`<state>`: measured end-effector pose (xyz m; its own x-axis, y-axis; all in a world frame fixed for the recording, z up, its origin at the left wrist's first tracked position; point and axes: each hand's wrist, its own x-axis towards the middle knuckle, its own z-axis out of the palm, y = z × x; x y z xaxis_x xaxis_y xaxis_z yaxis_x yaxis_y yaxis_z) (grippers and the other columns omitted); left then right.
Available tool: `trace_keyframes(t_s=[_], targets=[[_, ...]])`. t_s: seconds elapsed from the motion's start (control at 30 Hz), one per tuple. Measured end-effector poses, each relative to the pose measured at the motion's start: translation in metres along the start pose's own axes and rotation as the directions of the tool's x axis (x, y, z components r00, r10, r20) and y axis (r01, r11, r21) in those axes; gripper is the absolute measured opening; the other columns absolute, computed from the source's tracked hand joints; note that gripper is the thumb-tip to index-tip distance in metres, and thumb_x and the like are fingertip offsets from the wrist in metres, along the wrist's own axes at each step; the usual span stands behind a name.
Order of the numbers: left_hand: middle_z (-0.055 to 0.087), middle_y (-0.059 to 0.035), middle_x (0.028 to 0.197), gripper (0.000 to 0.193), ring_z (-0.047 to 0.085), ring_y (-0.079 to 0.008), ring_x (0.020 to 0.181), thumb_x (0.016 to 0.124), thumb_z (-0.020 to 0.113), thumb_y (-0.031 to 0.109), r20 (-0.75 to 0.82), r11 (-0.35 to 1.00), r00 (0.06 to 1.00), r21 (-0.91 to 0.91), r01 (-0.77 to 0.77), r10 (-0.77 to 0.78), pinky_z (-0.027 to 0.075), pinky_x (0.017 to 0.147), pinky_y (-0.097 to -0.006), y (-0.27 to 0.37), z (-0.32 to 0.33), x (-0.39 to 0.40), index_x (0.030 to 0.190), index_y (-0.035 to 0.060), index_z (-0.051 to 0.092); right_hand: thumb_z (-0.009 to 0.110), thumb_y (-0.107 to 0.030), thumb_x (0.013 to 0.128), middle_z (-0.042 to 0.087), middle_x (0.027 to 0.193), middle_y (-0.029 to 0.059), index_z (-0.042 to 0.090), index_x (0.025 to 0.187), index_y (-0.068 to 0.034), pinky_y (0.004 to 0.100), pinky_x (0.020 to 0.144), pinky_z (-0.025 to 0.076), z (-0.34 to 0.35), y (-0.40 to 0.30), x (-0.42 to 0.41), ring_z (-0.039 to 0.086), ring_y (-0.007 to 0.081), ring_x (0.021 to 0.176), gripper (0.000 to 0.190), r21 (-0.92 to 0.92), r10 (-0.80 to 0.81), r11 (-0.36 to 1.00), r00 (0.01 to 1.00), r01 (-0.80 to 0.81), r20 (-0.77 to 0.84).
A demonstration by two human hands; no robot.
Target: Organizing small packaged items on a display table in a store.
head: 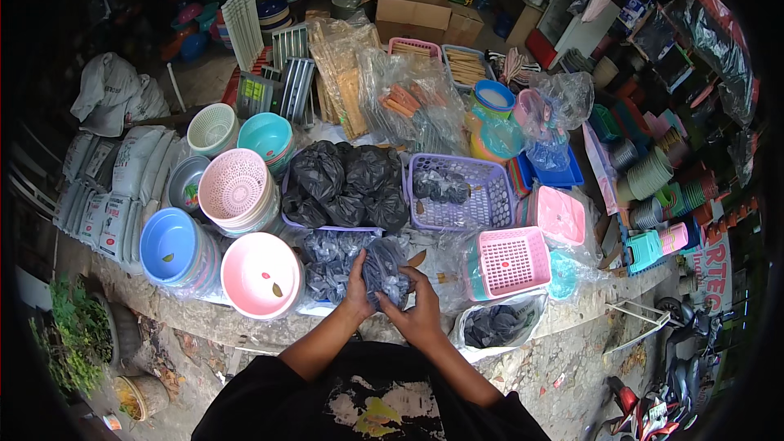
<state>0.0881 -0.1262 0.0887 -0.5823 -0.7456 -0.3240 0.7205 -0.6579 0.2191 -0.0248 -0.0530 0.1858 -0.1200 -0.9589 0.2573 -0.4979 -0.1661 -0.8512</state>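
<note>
Between my left hand (357, 286) and my right hand (420, 306) is a bundle of dark plastic (384, 272), gripped from both sides. More dark, shiny plastic bundles (327, 266) lie beside it to the left. Just beyond, a purple basket (343, 228) is heaped with knotted black plastic bags (361, 180). To its right, a second purple plastic basket (493, 187) holds a few dark plastic bundles (441, 187). An open white sack (530, 318) with dark plastic bundles (493, 326) inside stands near my right forearm.
Stacked pink basins (262, 275), blue basins (168, 245) and colanders (236, 184) stand at left. Pink rectangular baskets (513, 262) are at right. Filled white sacks (116, 226) lie far left. Cardboard boxes (411, 9) stand behind; motorcycles (680, 373) are at lower right.
</note>
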Motion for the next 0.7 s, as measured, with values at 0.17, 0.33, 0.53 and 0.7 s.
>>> trace_keyframes(t_s=[0.17, 0.33, 0.53, 0.7], targets=[[0.064, -0.0109, 0.116, 0.059, 0.063, -0.0268, 0.106, 0.094, 0.042, 0.056, -0.012, 0.999, 1.0, 0.036, -0.001, 0.002, 0.048, 0.097, -0.043, 0.01, 0.008, -0.011, 0.126, 0.0085, 0.056, 0.078, -0.023, 0.075, 0.05, 0.127, 0.0233, 0.042, 0.131, 0.002, 0.046, 0.101, 0.039, 0.016, -0.013, -0.003, 0.049, 0.0424, 0.119, 0.071, -0.17, -0.076, 0.983, 0.996, 0.066, -0.053], [0.062, -0.0104, 0.123, 0.054, 0.06, -0.0257, 0.112, 0.095, 0.044, 0.052, 0.105, 0.998, 0.993, 0.001, 0.06, -0.059, 0.044, 0.102, -0.0411, 0.003, 0.024, -0.025, 0.128, 0.0104, 0.056, 0.077, -0.028, 0.075, 0.044, 0.132, 0.0275, 0.035, 0.138, 0.002, 0.0449, 0.103, 0.038, 0.03, -0.015, -0.006, 0.047, 0.0399, 0.123, 0.081, -0.288, -0.007, 0.958, 0.999, -0.003, -0.035], [0.06, -0.0071, 0.124, 0.058, 0.059, -0.0209, 0.111, 0.096, 0.042, 0.054, 0.045, 0.988, 0.988, 0.038, 0.149, -0.151, 0.045, 0.099, -0.0371, -0.021, -0.007, -0.019, 0.132, 0.0093, 0.051, 0.076, -0.025, 0.076, 0.045, 0.132, 0.0277, 0.035, 0.138, 0.002, 0.0448, 0.105, 0.037, 0.032, -0.004, -0.017, 0.046, 0.0386, 0.125, 0.079, -0.07, 0.16, 0.984, 0.985, -0.165, -0.071], [0.058, -0.008, 0.125, 0.065, 0.056, -0.0218, 0.115, 0.096, 0.037, 0.061, -0.018, 0.97, 0.998, 0.231, 0.07, -0.068, 0.043, 0.102, -0.0384, -0.029, 0.002, -0.026, 0.134, 0.0086, 0.047, 0.069, -0.018, 0.082, 0.054, 0.124, 0.0209, 0.04, 0.134, 0.001, 0.0412, 0.099, 0.043, 0.032, 0.052, -0.027, 0.055, 0.0349, 0.115, 0.063, 0.175, 0.29, 0.947, 0.952, -0.27, -0.097]])
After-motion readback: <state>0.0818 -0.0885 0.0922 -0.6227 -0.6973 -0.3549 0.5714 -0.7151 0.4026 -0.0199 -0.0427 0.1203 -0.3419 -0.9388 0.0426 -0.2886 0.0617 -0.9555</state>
